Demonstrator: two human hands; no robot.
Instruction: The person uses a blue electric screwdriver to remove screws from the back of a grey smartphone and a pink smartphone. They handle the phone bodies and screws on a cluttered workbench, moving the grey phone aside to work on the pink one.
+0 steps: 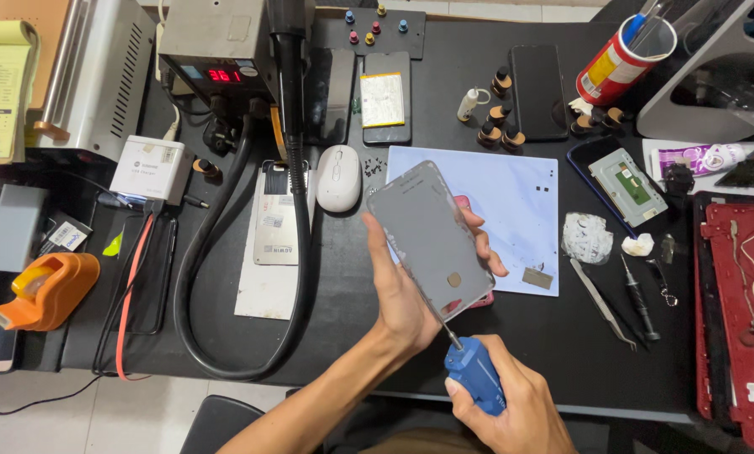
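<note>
The flat grey phone panel with rounded corners [432, 239] is held up above the black worktable [562, 336]. Its long side runs from the upper left down to the lower right. It looks smooth and dull, with a small gold spot near its lower end (something pink shows just behind it). The left hand [402, 290] grips the panel, thumb on one long edge and fingers curled around the other. The right hand [511, 403] is closed tight around a blue-handled screwdriver [473, 374], whose thin metal tip touches the panel's lower edge.
</note>
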